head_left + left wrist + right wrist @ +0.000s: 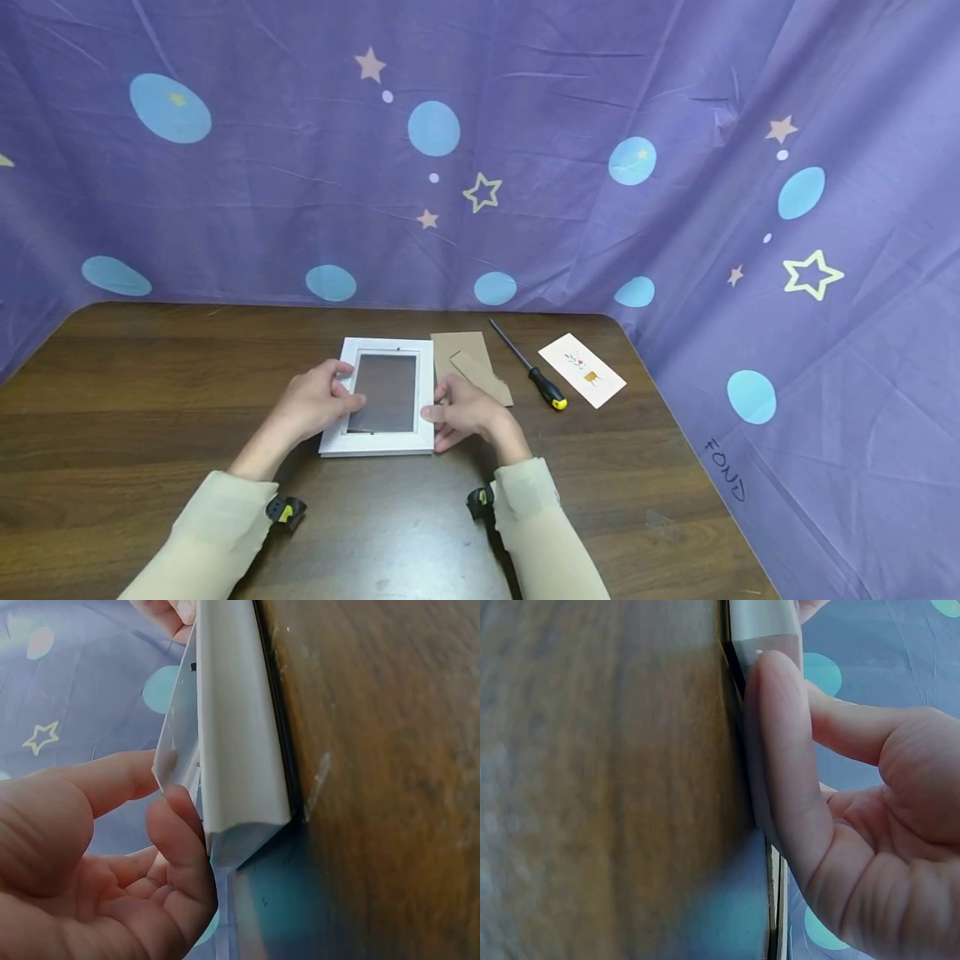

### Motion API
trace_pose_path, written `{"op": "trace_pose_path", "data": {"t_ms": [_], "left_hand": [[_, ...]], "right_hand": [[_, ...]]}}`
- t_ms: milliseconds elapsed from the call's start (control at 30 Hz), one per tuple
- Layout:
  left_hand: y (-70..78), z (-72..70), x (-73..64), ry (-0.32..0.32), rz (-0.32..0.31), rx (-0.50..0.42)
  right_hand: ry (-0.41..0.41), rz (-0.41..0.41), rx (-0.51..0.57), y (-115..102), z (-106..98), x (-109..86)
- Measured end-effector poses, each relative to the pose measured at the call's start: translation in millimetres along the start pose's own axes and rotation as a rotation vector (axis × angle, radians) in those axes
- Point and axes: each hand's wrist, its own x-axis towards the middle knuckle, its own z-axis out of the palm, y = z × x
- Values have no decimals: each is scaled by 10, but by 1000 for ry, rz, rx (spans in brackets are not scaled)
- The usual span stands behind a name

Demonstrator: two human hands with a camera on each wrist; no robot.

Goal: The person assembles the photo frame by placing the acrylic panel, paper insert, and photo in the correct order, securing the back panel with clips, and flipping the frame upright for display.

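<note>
A white picture frame (426,375) lies on the wooden table, its opening toward the camera. Over that opening a clear pane (178,724) slants up out of the frame in the left wrist view. The left hand (313,403) is at the frame's left side and pinches the near edge of the pane between thumb and a finger. At the opposite side, the right hand (471,412) grips the frame's right edge, thumb on the top face and fingers along the outer side. Its fingertips lie against the frame's corner in the right wrist view.
Just right of the frame lies a brown backing board (459,342) with a stand flap (480,375) on it. Farther right are a screwdriver (543,385) with a black and yellow handle and a white printed card (582,370). A purple curtain (525,100) hangs behind the table (187,375).
</note>
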Motion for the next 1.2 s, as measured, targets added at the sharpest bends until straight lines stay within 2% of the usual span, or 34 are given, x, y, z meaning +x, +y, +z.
{"op": "trace_pose_path", "data": {"t_ms": [333, 433, 633, 900, 1200], "left_hand": [[38, 18, -21, -3, 8, 52], [54, 22, -27, -3, 28, 71], [83, 40, -36, 13, 68, 112], [113, 74, -42, 36, 84, 207], [137, 99, -66, 50, 91, 239]], "right_hand": [[-6, -2, 5, -7, 0, -5], [-8, -4, 10, -10, 0, -8], [-6, -9, 15, -6, 5, -13], [-7, -11, 12, 8, 10, 5], [-7, -16, 7, 9, -1, -4]]}}
